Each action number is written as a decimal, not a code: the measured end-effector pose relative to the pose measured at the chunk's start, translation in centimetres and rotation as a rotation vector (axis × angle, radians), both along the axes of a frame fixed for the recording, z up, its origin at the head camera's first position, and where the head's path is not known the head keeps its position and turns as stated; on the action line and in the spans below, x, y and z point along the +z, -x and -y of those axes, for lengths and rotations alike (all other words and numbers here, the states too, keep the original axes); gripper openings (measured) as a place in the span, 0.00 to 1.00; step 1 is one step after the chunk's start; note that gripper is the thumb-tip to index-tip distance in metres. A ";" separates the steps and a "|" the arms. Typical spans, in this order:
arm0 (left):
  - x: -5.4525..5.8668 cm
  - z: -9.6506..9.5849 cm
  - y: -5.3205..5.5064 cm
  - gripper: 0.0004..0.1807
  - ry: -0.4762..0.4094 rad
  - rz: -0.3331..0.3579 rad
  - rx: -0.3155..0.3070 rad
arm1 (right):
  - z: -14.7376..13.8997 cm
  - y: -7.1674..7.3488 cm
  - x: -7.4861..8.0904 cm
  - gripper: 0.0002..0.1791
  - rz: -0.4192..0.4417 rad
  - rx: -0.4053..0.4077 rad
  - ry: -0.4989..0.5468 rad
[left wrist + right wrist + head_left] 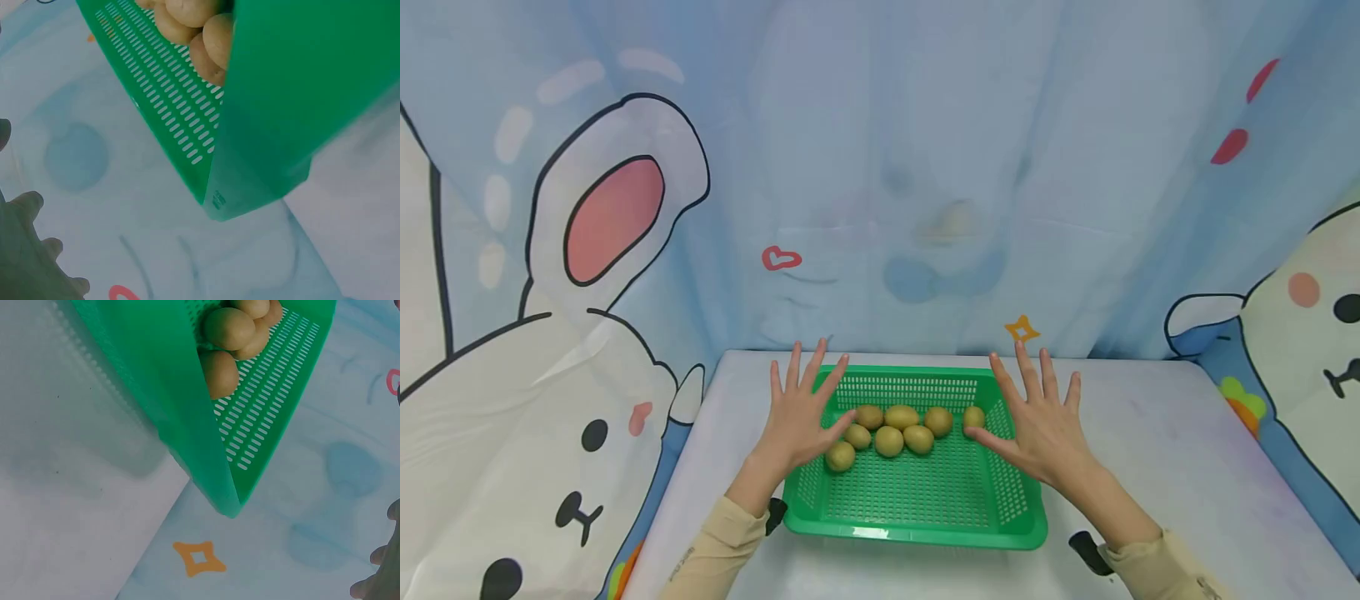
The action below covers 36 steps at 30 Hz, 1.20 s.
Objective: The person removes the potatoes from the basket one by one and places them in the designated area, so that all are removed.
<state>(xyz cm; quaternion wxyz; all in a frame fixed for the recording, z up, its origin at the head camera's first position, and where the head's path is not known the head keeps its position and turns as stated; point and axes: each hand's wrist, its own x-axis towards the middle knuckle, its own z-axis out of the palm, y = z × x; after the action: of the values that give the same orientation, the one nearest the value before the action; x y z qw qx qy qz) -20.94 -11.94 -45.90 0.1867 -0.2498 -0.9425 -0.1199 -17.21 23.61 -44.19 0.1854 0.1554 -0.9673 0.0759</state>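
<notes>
A green slatted plastic basket [917, 533] stands on the white table, with several small yellow-brown potatoes [889, 442] lying mostly toward its back and left. Over the basket's left side my left hand [795, 421] is held with fingers spread and straight, nothing in it. My right hand [1043, 429] is spread the same way at the right side, its thumb overlapping a lone potato [973, 417] in the head view. Both wrist views show the basket's corner, and only some fingertips of the left hand [37, 256] and right hand [382, 569] at the frame edges.
The white table [1157, 450] extends to both sides of the basket. Behind it hangs a light blue curtain [880, 167] with cartoon rabbit prints, close to the table's back edge. A dark strap piece [1090, 553] shows at the right wrist.
</notes>
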 end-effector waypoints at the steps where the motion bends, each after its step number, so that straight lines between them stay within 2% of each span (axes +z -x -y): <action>1: -0.1 0.1 0.1 0.41 -0.013 0.004 -0.007 | 0.0 0.0 0.0 0.59 0.003 -0.001 0.000; 6: -0.5 0.6 0.3 0.40 -0.069 0.026 -0.033 | -0.2 -0.1 0.1 0.59 0.001 -0.007 -0.012; 13: -1.2 1.3 0.4 0.39 -0.076 0.135 -0.033 | 0.1 0.1 0.1 0.59 0.014 0.003 -0.019; 25: -3.8 2.6 1.1 0.37 -0.104 0.208 -0.081 | 0.3 1.0 0.0 0.56 0.032 0.017 -0.020; 36: -5.8 2.9 2.2 0.36 -0.281 0.282 -0.145 | 0.8 2.0 0.2 0.56 0.128 -0.007 -0.047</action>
<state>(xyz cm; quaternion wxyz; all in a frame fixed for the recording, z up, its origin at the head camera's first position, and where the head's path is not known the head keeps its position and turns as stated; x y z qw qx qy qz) -23.10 -14.86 -51.72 0.0769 -0.2693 -0.9130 -0.2968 -19.19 22.77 -43.97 0.1198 0.1512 -0.9792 0.0623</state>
